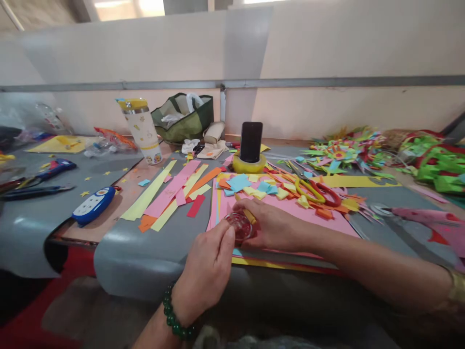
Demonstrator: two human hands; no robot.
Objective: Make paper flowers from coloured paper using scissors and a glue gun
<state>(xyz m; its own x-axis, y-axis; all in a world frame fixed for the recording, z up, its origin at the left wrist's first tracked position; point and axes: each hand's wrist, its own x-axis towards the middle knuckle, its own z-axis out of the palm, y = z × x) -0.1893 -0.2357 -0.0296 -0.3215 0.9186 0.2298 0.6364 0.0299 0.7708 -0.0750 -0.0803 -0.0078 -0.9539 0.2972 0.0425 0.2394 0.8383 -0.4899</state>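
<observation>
My left hand (207, 269), with a green bead bracelet at the wrist, is closed and pinches the rim of a small clear round container with red inside (240, 227). My right hand (271, 224) is closed round the same container from the right, and a yellowish stick shows between its fingers. Both hands rest over a pink paper sheet (308, 213) stacked on other coloured sheets. Small cut paper squares (254, 186) lie on the sheet just beyond my hands.
Long paper strips (170, 194) lie left of the sheets. Yellow and red scissors (317, 191) sit on the scraps. A phone (251, 141) stands in a yellow tape roll. A tumbler (142, 130), a green bag (183, 118), a glue gun (421, 214) and paper cuttings (348, 148) surround.
</observation>
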